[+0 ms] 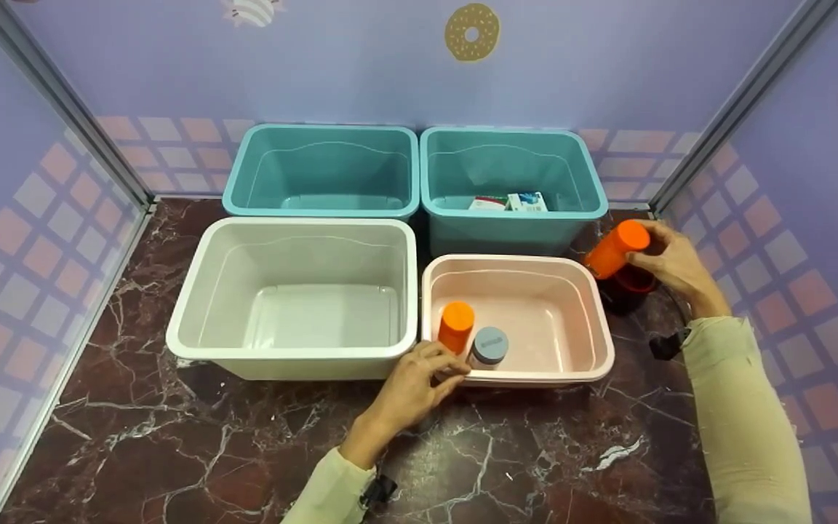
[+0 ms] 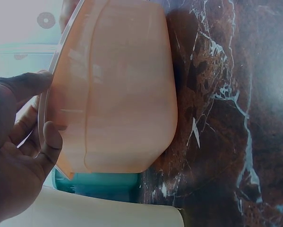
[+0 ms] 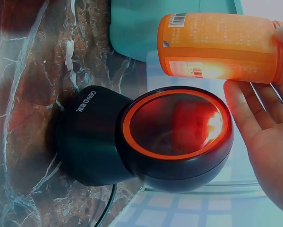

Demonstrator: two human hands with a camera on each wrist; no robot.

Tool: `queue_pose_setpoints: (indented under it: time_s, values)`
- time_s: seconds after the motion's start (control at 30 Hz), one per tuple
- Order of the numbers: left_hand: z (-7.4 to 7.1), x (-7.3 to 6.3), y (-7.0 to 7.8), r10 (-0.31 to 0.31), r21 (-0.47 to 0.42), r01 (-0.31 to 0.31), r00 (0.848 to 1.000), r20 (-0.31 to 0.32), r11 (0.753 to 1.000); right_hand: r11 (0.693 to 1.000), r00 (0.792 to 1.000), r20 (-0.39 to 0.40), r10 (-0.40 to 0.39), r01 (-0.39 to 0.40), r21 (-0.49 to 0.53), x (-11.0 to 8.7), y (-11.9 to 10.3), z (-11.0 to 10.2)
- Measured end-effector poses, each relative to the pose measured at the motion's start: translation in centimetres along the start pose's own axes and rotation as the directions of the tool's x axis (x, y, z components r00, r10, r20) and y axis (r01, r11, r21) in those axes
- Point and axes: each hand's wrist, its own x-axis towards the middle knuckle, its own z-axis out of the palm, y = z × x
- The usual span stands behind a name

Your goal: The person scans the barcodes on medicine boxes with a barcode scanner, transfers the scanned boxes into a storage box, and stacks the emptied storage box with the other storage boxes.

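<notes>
At the right, my right hand (image 1: 675,268) holds an orange bottle (image 1: 607,253) by its capped end, tilted over a black barcode scanner (image 1: 631,285). In the right wrist view, red light from the scanner (image 3: 174,125) falls on a printed barcode on the bottle (image 3: 221,47). My left hand (image 1: 406,387) grips the front left rim of the pink bin (image 1: 535,287); the left wrist view shows thumb and fingers about that rim. Inside this bin stand another orange-capped bottle (image 1: 456,326) and a jar with a grey lid (image 1: 490,345).
A white bin (image 1: 317,353) stands left of the pink one. Behind are two teal bins (image 1: 321,132), the right one (image 1: 506,236) with small boxes (image 1: 527,201) in it. Patterned walls enclose the dark marbled table (image 1: 193,444). A cable (image 3: 108,205) runs from the scanner.
</notes>
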Motion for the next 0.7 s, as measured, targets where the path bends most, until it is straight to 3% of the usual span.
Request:
queue_pose_setpoints:
  time_s: [0.3,0.5,0.7]
  values:
    - [0.1,0.0,-0.1,0.010,0.005,-0.010,1.000,-0.017,1.000,1.000,1.000,0.012,0.012,-0.012,0.001,-0.2,0.2,-0.2]
    - [0.1,0.0,0.0,0.006,0.007,-0.006,1.000,-0.013,1.000,1.000,1.000,0.024,0.010,-0.010,0.011,-1.2,-2.2,-0.5]
    - [0.0,0.0,0.0,-0.007,0.000,0.007,1.000,-0.006,1.000,1.000,1.000,0.007,0.003,-0.003,-0.023,-0.4,0.5,-0.8]
